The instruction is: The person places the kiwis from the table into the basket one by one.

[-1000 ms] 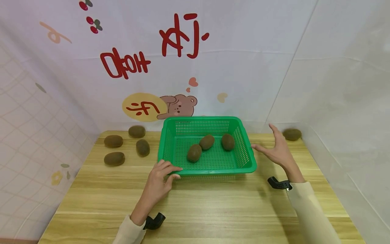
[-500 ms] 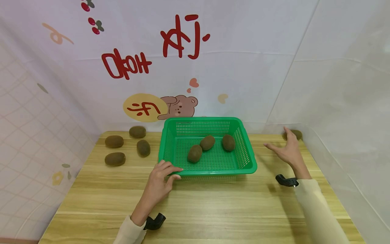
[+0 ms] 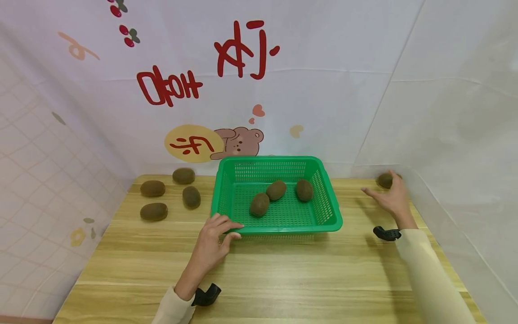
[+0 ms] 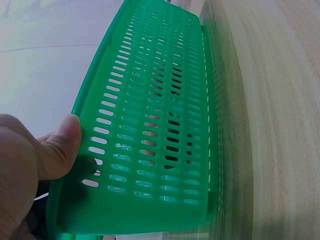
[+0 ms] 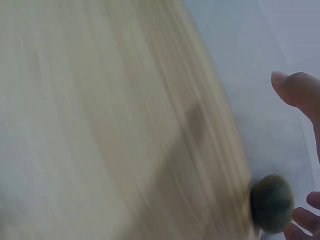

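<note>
A green plastic basket (image 3: pixel 279 228) stands at the back middle of the table, with three kiwis in it, one of them a kiwi (image 3: pixel 304 190) at the right. My left hand (image 3: pixel 211 240) grips the basket's near left corner, thumb (image 4: pixel 67 137) against the outside wall below the rim. Toward the far right corner my right hand (image 3: pixel 392 198) reaches out, thumb and fingers spread wide apart. Just beyond its fingers lies a single kiwi (image 3: pixel 384 180), partly covered by them in the head view. In the right wrist view the fingertips are right beside this kiwi (image 5: pixel 272 204).
Several loose kiwis lie left of the basket, among them a kiwi (image 3: pixel 154 211) nearest the front. A white printed cloth (image 3: pixel 323 112) hangs behind the wooden table (image 3: pixel 267 279), and white sheeting closes in both sides.
My right hand has moved right, away from the basket's right side to the kiwi in the far right corner. The left hand keeps its grip on the basket, which stays put.
</note>
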Motion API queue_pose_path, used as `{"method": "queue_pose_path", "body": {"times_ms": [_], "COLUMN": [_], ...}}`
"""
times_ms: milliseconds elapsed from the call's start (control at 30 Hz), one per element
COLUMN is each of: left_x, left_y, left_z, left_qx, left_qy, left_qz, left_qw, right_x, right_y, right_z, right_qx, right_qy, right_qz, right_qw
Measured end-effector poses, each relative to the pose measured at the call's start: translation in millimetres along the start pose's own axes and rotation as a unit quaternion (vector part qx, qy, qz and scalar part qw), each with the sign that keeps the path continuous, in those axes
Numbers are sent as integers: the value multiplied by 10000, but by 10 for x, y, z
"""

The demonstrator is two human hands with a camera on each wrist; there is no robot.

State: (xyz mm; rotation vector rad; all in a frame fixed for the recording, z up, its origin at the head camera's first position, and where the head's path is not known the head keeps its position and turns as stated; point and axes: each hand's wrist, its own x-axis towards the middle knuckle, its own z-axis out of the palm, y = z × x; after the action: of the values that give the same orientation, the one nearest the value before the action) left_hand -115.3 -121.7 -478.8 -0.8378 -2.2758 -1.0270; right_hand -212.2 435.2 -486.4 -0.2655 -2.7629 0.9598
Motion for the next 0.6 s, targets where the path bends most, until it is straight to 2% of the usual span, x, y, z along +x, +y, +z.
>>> {"method": "queue_pose_path", "body": {"times_ms": [133,600], "left_x": [1,5], "left_y": [8,17], "left_z": [-6,11], "left_qx": [-3,57], "left_qy": [4,-11], "left_qz": [-30,-54], "left_qw": [10000,10000], "right_x": [51,177], "right_y": [115,399], "right_z": [-17,-100], "right_qx": [-6,-296], "right_qy": [112,102], "right_qz": [178,548], "right_qw": [9998,9980]}}
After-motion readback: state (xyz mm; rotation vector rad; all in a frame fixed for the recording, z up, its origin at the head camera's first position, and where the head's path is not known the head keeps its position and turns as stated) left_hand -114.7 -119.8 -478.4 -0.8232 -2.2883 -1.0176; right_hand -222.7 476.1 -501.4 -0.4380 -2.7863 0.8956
